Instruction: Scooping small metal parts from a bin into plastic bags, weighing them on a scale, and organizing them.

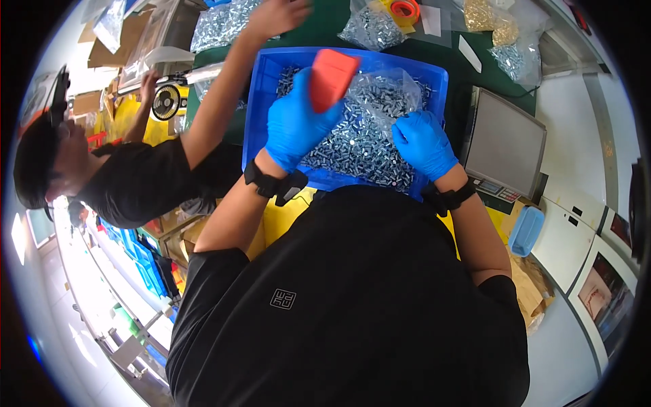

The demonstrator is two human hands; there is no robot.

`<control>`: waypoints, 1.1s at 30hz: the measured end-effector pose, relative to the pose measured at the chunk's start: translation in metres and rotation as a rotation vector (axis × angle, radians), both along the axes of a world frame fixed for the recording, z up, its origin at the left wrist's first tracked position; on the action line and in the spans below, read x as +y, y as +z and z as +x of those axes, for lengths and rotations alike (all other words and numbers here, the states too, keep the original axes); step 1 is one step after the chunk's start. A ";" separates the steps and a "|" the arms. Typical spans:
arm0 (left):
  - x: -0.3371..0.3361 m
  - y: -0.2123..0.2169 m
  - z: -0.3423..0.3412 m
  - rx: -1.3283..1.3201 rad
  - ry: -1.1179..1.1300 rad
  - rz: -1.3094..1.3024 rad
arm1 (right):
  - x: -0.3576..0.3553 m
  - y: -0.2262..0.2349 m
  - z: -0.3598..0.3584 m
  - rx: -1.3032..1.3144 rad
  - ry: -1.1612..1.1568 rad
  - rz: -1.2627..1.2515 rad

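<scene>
My gloved left hand (pixel 296 129) is closed round a red plastic scoop (pixel 332 78), raised over the left part of a blue tub (pixel 441 81). Small silvery metal screws (pixel 346 152) lie loose across the tub's bottom. At the tub's right side my right hand (pixel 425 144), in a blue glove too, has its fingers pinched together on the edge of a clear plastic bag (pixel 390 85). That bag spreads over the screws, and screws show in or through it; which of the two I cannot tell. The scoop's inside is hidden from me.
A flat weighing scale (pixel 505 139) stands right of the tub. Filled bags of silvery screws (pixel 371 28) and brassy pieces (pixel 480 15) lie beyond, near an orange tape roll (pixel 405 9). At left, a co-worker's arm (pixel 224 102) reaches across the green table. A light-blue tray (pixel 526 230) sits lower right.
</scene>
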State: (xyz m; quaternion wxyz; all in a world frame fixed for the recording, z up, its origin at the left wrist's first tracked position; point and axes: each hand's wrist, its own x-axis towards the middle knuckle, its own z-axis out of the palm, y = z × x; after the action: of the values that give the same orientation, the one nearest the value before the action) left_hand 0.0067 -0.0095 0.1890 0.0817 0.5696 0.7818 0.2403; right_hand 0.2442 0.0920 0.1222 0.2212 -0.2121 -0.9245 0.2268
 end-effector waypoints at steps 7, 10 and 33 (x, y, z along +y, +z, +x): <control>-0.063 -0.070 -0.034 -0.237 0.169 -0.382 | 0.012 -0.013 -0.011 -0.122 0.012 0.044; -0.075 -0.092 -0.041 -0.363 0.187 -0.341 | 0.021 -0.017 -0.014 0.018 0.003 -0.050; -0.059 -0.151 -0.048 -1.268 0.352 -0.266 | 0.064 0.112 0.154 0.510 -0.901 -0.158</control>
State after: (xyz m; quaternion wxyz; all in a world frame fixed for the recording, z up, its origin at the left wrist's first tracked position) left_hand -0.0411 -0.0684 0.0378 0.5541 0.1672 0.6867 0.4399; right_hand 0.3985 0.1555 0.2337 0.4981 -0.5428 -0.6384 0.2229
